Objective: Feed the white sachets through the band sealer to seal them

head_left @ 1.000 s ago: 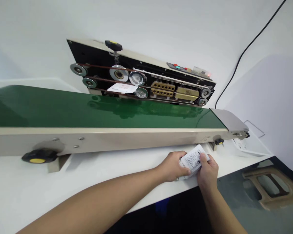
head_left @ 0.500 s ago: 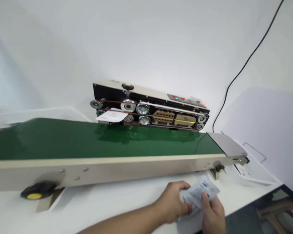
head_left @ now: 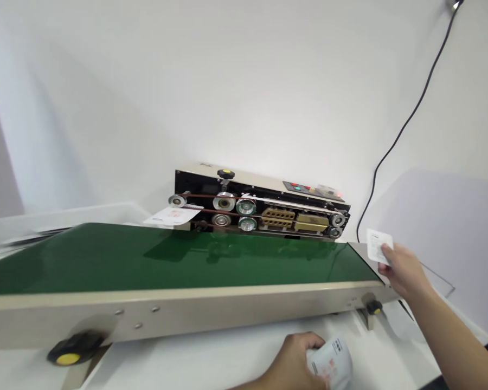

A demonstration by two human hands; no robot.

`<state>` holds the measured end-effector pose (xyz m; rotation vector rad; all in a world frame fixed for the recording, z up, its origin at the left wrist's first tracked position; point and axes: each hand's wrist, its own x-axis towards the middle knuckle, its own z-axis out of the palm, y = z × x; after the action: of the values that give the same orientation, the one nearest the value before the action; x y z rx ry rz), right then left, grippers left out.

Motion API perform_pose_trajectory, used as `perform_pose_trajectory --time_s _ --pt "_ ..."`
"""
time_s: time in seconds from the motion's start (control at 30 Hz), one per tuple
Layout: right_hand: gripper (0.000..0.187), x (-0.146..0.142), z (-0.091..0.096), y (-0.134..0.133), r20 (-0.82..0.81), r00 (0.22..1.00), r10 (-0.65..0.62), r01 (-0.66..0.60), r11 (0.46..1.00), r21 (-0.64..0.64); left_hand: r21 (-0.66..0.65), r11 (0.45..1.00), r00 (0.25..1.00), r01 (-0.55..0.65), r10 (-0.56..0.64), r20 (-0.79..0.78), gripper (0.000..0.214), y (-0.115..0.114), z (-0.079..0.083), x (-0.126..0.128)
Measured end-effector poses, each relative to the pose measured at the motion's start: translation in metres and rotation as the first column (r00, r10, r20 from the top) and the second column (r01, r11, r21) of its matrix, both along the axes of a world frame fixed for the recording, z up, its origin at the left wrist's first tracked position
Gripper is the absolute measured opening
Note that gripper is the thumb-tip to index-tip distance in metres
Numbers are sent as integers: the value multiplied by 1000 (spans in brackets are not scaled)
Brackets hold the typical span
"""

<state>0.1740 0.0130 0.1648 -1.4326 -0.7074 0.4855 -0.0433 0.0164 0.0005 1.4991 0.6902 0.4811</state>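
Note:
My right hand is raised over the metal plate at the right end of the conveyor, pinching a small white printed sachet upright between thumb and fingers. Lower down, in front of the conveyor, my left hand is closed around white sachets with red and black print; how many cannot be told. Behind the green belt stands a band sealing machine with rollers and brass blocks. Another white sachet sticks out at the machine's left end, above the belt.
Black knobs with yellow centres stick out along the conveyor's front side. A white tray with flat items stands behind the belt's left end. From the wall hangs a black cable, passing down behind the conveyor's right end.
My right hand has parted from the left and moved up and right with one sachet. My left hand keeps the others low. The sachet at the sealer has shifted left, further out of the rollers.

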Motion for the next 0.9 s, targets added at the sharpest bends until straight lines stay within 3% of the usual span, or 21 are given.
perform_pose_trajectory --time_s 0.13,0.27,0.57,0.9 --pt "12 11 10 44 -24 999 34 -37 992 -122 -6 1000 1000 9 -8 2 40 2 -1 1" --pt "20 17 9 68 -100 995 -14 -8 976 -219 5 1000 1000 21 -21 -3 41 0 -1 0" --pt "18 13 9 78 -163 987 4 -49 961 -274 -40 999 1000 -5 4 -8 43 -3 -3 0" --pt "16 0 12 87 -142 988 54 -94 951 -296 -146 989 999 -32 27 -41 47 -10 10 -3"
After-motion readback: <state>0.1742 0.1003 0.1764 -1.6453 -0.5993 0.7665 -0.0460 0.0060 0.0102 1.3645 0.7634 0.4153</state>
